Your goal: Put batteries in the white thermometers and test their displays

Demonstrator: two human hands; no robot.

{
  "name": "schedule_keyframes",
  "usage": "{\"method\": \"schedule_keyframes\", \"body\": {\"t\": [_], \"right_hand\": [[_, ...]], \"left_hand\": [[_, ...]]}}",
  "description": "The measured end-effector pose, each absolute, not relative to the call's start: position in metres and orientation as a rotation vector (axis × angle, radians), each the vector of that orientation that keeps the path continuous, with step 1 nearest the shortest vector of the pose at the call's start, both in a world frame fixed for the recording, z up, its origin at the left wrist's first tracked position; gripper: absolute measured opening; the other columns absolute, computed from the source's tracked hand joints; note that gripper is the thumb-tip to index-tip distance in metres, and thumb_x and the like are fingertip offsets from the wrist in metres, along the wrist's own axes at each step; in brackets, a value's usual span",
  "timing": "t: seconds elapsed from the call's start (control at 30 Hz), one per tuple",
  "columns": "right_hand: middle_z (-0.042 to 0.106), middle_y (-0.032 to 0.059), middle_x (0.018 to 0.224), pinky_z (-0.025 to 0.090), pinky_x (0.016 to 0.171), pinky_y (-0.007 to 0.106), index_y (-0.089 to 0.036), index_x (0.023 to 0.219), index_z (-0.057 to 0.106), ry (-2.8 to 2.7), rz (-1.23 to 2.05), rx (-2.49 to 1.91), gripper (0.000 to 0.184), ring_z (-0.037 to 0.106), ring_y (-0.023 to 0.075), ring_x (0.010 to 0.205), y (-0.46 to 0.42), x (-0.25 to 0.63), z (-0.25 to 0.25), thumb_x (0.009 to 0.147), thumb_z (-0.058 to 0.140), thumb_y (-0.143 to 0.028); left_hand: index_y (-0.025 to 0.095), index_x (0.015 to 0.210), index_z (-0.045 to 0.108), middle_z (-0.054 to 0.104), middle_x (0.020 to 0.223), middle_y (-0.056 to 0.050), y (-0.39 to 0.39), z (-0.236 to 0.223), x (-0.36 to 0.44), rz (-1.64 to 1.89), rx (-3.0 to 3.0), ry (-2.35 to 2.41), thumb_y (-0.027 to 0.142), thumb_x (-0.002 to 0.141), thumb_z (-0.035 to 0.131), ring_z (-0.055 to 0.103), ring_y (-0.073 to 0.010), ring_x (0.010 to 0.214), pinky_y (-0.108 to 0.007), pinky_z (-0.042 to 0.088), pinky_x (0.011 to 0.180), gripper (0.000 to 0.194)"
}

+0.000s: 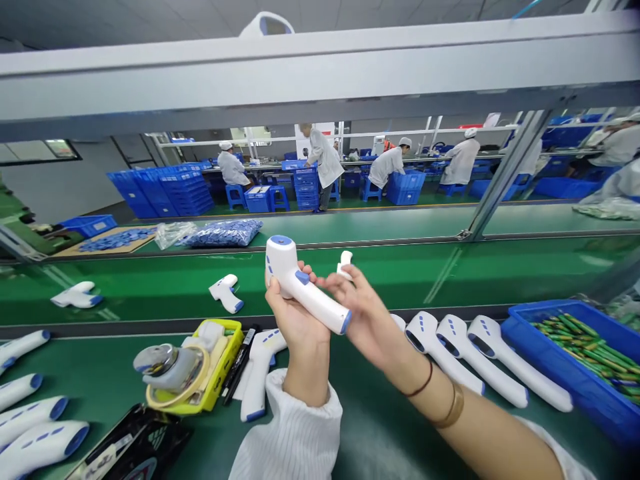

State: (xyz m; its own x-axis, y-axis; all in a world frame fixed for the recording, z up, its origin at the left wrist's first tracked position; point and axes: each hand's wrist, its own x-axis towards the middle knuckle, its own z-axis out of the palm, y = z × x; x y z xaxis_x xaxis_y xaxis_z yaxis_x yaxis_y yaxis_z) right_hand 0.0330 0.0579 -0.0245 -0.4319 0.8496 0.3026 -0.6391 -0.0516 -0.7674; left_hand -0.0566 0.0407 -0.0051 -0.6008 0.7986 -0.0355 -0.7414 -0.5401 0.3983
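Note:
A white and blue infrared forehead thermometer (315,299) is held up over the bench, its handle slanting down to the right. My left hand (301,325) is wrapped around it from below, with the thumb near its head. Just to the right, my right hand (367,319) has its fingers apart and holds nothing; its fingertips are close to the handle, and I cannot tell whether they touch. Below my left hand another thermometer (257,380) lies beside black marker pens (240,363). Three more thermometers (517,360) lie in a row beyond my right forearm.
A blue bin (515,333) of green batteries stands at right. On the left are a yellow basket (220,380) with a pump bottle (167,370), a black tray (135,447) and several thermometers (45,433). Thermometers (227,292) lie on the green conveyor (165,287). A metal beam (320,73) crosses above.

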Motion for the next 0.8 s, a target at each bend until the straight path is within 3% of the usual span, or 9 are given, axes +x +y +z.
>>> {"method": "schedule_keyframes", "body": {"t": [0.13, 0.27, 0.47, 0.67, 0.8], "right_hand": [[0.061, 0.0043, 0.099, 0.049, 0.097, 0.039, -0.022, 0.109, 0.051, -1.474, 1.129, -0.843, 0.024, 0.061, 0.0186, 0.099, 0.153, 0.031, -0.036, 0.089, 0.051, -0.035], [0.059, 0.0097, 0.104, 0.044, 0.098, 0.041, -0.015, 0.094, 0.060, -1.672, 0.924, -1.052, 0.019, 0.054, 0.0231, 0.106, 0.218, 0.037, -0.077, 0.079, 0.069, -0.022], [0.061, 0.0030, 0.092, 0.052, 0.078, 0.032, -0.015, 0.095, 0.063, -1.897, 0.785, -1.087, 0.016, 0.059, 0.0143, 0.083, 0.225, 0.041, -0.124, 0.094, 0.062, -0.031], [0.061, 0.0048, 0.100, 0.046, 0.082, 0.032, -0.017, 0.102, 0.065, -1.817, 0.685, -0.958, 0.019, 0.054, 0.0171, 0.089, 0.205, 0.041, -0.089, 0.085, 0.068, -0.025], [0.058, 0.0051, 0.108, 0.047, 0.078, 0.031, -0.022, 0.115, 0.059, -1.649, 0.682, -0.903, 0.032, 0.054, 0.0187, 0.090, 0.168, 0.077, -0.050, 0.091, 0.057, -0.042]], "left_hand": [[0.015, 0.115, 0.054, 0.066, 0.082, -0.001, 0.041, 0.000, -0.074, 2.266, 0.085, 0.394, 0.033, 0.094, 0.047, 0.065, -0.0090, 0.069, -0.018, 0.050, 0.071, 0.028], [0.018, 0.127, 0.050, 0.067, 0.088, -0.002, 0.041, -0.002, -0.085, 2.323, 0.152, 0.397, 0.037, 0.092, 0.052, 0.066, -0.0114, 0.073, -0.023, 0.050, 0.076, 0.040], [0.019, 0.133, 0.047, 0.067, 0.088, -0.003, 0.048, -0.007, -0.084, 2.296, 0.152, 0.416, 0.039, 0.088, 0.054, 0.067, -0.0137, 0.072, -0.026, 0.050, 0.075, 0.050], [0.017, 0.134, 0.046, 0.067, 0.084, -0.003, 0.054, -0.009, -0.081, 2.279, 0.124, 0.434, 0.036, 0.089, 0.052, 0.066, -0.0125, 0.068, -0.024, 0.049, 0.071, 0.049], [0.017, 0.134, 0.045, 0.067, 0.084, -0.003, 0.054, -0.010, -0.075, 2.243, 0.101, 0.445, 0.033, 0.091, 0.050, 0.066, -0.0118, 0.068, -0.023, 0.049, 0.071, 0.046]]}}
